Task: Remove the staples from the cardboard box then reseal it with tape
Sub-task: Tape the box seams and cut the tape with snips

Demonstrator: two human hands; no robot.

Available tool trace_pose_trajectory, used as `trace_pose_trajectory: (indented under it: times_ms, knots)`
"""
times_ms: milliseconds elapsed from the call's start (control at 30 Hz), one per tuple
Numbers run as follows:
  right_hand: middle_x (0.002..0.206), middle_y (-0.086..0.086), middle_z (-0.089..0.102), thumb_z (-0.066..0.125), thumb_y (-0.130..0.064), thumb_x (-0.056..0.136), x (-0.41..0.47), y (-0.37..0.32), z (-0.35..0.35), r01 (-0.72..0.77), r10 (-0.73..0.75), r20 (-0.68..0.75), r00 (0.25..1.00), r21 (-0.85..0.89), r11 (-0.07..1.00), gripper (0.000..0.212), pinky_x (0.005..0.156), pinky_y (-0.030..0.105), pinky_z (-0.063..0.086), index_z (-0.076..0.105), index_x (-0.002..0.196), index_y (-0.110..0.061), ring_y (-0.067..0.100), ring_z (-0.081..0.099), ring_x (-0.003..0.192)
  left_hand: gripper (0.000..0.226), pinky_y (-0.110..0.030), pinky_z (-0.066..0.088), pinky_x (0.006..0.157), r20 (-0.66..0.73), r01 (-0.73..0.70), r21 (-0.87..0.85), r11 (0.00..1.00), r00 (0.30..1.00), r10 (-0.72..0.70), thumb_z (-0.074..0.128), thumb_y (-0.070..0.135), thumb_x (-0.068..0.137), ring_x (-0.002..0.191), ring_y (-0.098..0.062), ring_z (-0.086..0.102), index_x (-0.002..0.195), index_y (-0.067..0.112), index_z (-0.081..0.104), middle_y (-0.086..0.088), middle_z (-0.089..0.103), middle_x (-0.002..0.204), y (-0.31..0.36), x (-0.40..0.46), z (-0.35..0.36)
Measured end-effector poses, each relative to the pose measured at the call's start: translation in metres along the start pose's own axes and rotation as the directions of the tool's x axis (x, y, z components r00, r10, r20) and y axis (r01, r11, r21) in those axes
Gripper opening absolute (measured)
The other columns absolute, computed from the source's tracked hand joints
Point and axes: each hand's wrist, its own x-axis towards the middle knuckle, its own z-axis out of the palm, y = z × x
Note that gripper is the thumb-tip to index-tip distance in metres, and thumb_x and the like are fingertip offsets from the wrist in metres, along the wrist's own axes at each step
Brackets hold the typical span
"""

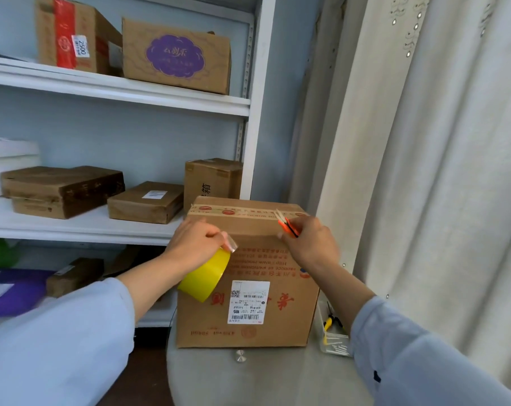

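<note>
A brown cardboard box (257, 259) with red print and a white shipping label stands on a round glass table (248, 376). Printed tape runs across its top. My left hand (195, 241) grips a yellow tape roll (206, 275) against the box's upper left front edge, a loose clear tape end pinched at the fingertips. My right hand (310, 241) holds small orange scissors (286, 224) at the box's upper right edge, blades pointing up and slightly apart.
A white shelf unit (116, 227) with several cardboard boxes stands behind and left. A cream curtain (424, 171) hangs on the right. A clear tray (335, 338) with yellow-handled pliers and small white pieces sits right of the box.
</note>
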Motion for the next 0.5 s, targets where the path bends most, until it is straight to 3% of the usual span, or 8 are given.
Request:
trace_pose_trajectory:
  times_ms: [67,133,267,333,400,500]
  knots:
    - [0.098,-0.003,0.067,0.066,-0.035,0.086,-0.005,0.000,0.000,-0.028,0.027,0.022,0.999,0.036,0.999,0.030,0.069,0.041,0.059,0.065,0.115,-0.026,0.020,0.066,0.082,0.027,-0.028,0.019,0.108,-0.004,-0.017,0.128,0.992,1.000,0.018,0.052,0.032,0.096,0.142,-0.020,0.023,0.083,0.028,0.075,-0.005,0.035,0.151,0.002,-0.004,0.000]
    - [0.098,-0.004,0.066,0.070,-0.031,0.085,-0.005,0.002,0.000,-0.078,0.070,0.063,0.996,0.133,0.988,0.031,0.071,0.038,0.059,0.066,0.114,-0.023,0.017,0.064,0.081,0.029,-0.031,0.022,0.108,0.020,-0.001,0.238,0.971,1.000,-0.004,0.050,0.035,0.095,0.141,-0.022,0.025,0.081,0.029,0.074,-0.003,0.036,0.151,0.003,-0.005,0.002]
    - [0.100,0.002,0.069,0.074,-0.024,0.082,-0.003,0.001,-0.002,-0.214,0.144,0.196,0.970,0.404,0.890,0.028,0.083,0.040,0.056,0.069,0.108,-0.015,0.020,0.065,0.088,0.031,-0.035,0.039,0.099,0.005,-0.040,0.286,0.957,0.999,0.040,0.052,0.035,0.092,0.123,-0.020,0.047,0.069,0.030,0.072,0.005,0.063,0.122,0.013,-0.010,0.010]
    - [0.097,0.003,0.069,0.073,-0.023,0.082,-0.003,-0.003,-0.001,-0.235,0.133,0.251,0.959,0.442,0.866,0.023,0.087,0.040,0.056,0.071,0.103,-0.015,0.021,0.067,0.091,0.030,-0.033,0.043,0.095,0.030,-0.075,0.147,0.986,0.997,0.071,0.053,0.032,0.092,0.110,-0.018,0.055,0.070,0.028,0.073,0.006,0.068,0.107,0.024,-0.014,0.012]
    - [0.094,0.001,0.070,0.073,-0.025,0.082,-0.003,-0.012,0.003,-0.194,0.093,0.235,0.968,0.454,0.869,0.018,0.087,0.042,0.056,0.072,0.098,-0.018,0.022,0.067,0.092,0.033,-0.032,0.041,0.097,0.028,-0.047,-0.098,0.994,0.998,0.050,0.056,0.025,0.092,0.104,-0.016,0.058,0.063,0.025,0.072,0.008,0.070,0.096,0.030,-0.017,-0.002]
    - [0.095,-0.001,0.072,0.072,-0.028,0.083,-0.005,-0.021,0.007,-0.075,0.007,0.153,0.988,0.445,0.892,0.020,0.085,0.044,0.056,0.073,0.100,-0.019,0.020,0.068,0.090,0.037,-0.035,0.044,0.097,-0.060,0.055,-0.349,0.935,0.995,-0.081,0.056,0.019,0.092,0.101,-0.022,0.060,0.058,0.021,0.069,0.002,0.069,0.088,0.022,-0.018,-0.016]
